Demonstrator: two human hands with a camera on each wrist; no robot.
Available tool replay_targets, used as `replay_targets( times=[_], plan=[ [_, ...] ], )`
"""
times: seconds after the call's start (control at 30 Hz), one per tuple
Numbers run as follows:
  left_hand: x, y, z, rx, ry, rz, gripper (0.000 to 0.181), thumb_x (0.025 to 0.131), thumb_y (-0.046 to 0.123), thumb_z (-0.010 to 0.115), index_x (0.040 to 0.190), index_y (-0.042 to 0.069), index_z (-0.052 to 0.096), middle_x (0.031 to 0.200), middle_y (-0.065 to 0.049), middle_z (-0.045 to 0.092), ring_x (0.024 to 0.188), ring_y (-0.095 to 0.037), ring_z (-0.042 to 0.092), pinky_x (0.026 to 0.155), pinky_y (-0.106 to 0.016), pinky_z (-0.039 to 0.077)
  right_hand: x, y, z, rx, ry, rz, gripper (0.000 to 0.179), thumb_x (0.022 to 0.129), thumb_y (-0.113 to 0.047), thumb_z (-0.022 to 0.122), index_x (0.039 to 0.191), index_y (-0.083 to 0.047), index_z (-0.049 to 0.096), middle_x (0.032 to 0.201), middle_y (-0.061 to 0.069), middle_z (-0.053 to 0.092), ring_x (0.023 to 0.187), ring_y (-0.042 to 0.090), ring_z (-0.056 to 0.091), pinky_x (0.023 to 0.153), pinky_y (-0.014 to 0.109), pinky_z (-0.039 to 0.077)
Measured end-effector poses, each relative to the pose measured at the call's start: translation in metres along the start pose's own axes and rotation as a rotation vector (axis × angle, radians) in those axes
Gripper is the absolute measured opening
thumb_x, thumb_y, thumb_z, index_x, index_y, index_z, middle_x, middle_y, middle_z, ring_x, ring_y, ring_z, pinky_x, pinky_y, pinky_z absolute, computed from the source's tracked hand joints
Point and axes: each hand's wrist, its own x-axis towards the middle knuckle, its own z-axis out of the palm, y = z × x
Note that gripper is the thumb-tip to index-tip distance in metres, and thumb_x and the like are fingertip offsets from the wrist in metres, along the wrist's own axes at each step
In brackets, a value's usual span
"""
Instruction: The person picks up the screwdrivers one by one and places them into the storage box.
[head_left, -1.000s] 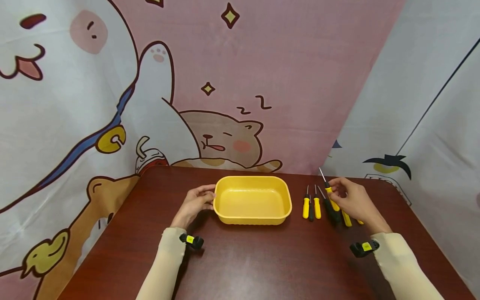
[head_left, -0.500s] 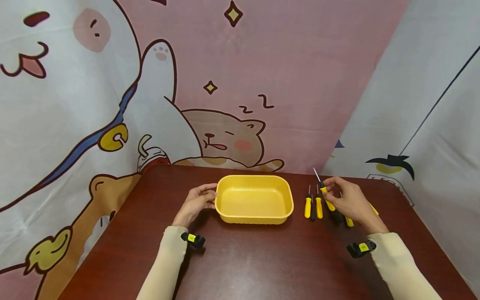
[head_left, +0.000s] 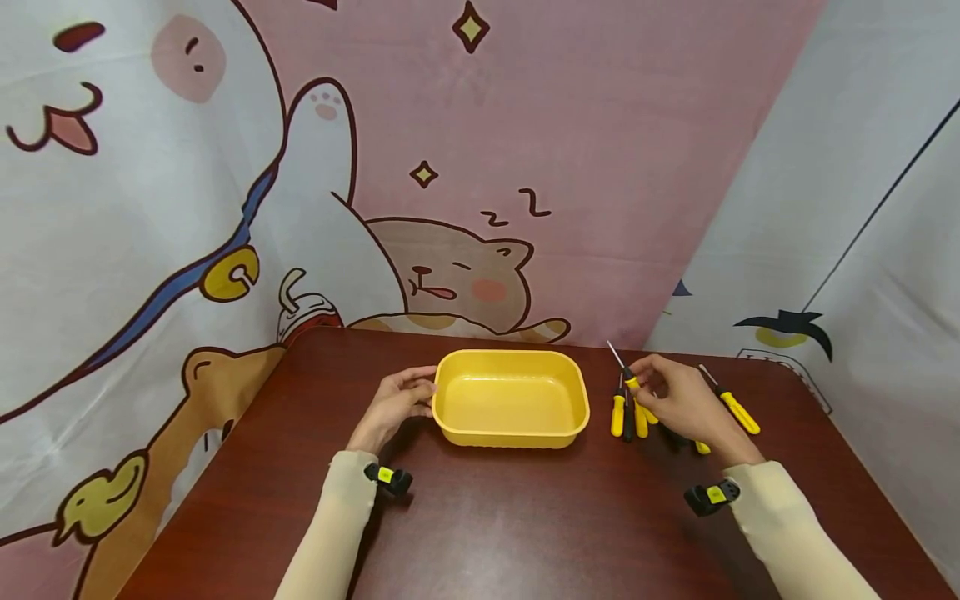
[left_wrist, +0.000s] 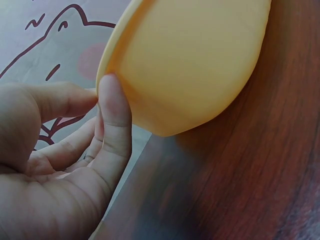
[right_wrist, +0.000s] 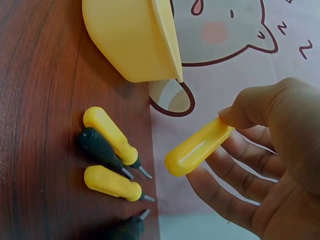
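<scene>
My left hand (head_left: 393, 406) holds the left end of a yellow plastic container (head_left: 512, 440). In the left wrist view, a thumb and finger pinch its rim (left_wrist: 106, 57). To the container's right, my right hand (head_left: 678, 400) pinches a screwdriver with a yellow handle (right_wrist: 197, 147), raised over the table. Its shaft points up and to the left in the head view. Below it lie a yellow screwdriver (right_wrist: 109, 131), a black one (right_wrist: 102, 150) and another yellow one (right_wrist: 112, 184). The right hand partly hides further screwdrivers.
One more yellow-handled screwdriver (head_left: 738, 412) lies to the right of my right hand. All of it rests on a dark red-brown wooden table (head_left: 525, 517). A cartoon-printed cloth (head_left: 585, 167) hangs behind the table's far edge.
My right hand has carried the screwdriver leftward toward the container, uncovering the screwdriver at the far right. My left hand has stayed on the container, and the head view has shifted slightly.
</scene>
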Motion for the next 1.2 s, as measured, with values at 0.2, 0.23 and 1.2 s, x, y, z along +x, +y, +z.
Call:
replay_targets(
  times=[0.2,0.23,1.2],
  plan=[
    [0.001,-0.001,0.0,-0.002,-0.008,-0.005,0.039,0.099,0.004,0.063,0.139,0.007,0.061,0.121,-0.027,0.064,0.078,-0.02,0.068,0.071,-0.029,0.062,0.003,-0.01,0.001,-0.016,-0.014,-0.009,0.03,0.09,-0.007,0.072,0.119,-0.007,0.063,0.098,0.007,0.068,0.082,0.02,0.059,0.066,0.027,0.053],
    [0.001,-0.001,0.0,-0.001,-0.008,-0.006,0.039,0.099,0.004,0.063,0.139,0.007,0.061,0.121,-0.027,0.064,0.078,-0.02,0.068,0.071,-0.029,0.062,0.004,-0.012,0.001,-0.019,-0.019,-0.01,0.03,0.091,-0.007,0.072,0.119,-0.008,0.063,0.098,0.007,0.068,0.082,0.02,0.059,0.066,0.027,0.052],
    [-0.001,0.0,0.001,0.016,0.005,-0.018,0.036,0.098,0.008,0.067,0.133,0.001,0.063,0.12,-0.027,0.068,0.078,-0.02,0.068,0.071,-0.029,0.062,0.012,-0.043,0.001,-0.045,-0.05,-0.063,0.031,0.091,-0.014,0.075,0.12,-0.012,0.065,0.108,0.009,0.07,0.081,0.019,0.059,0.067,0.029,0.053]
  ],
)
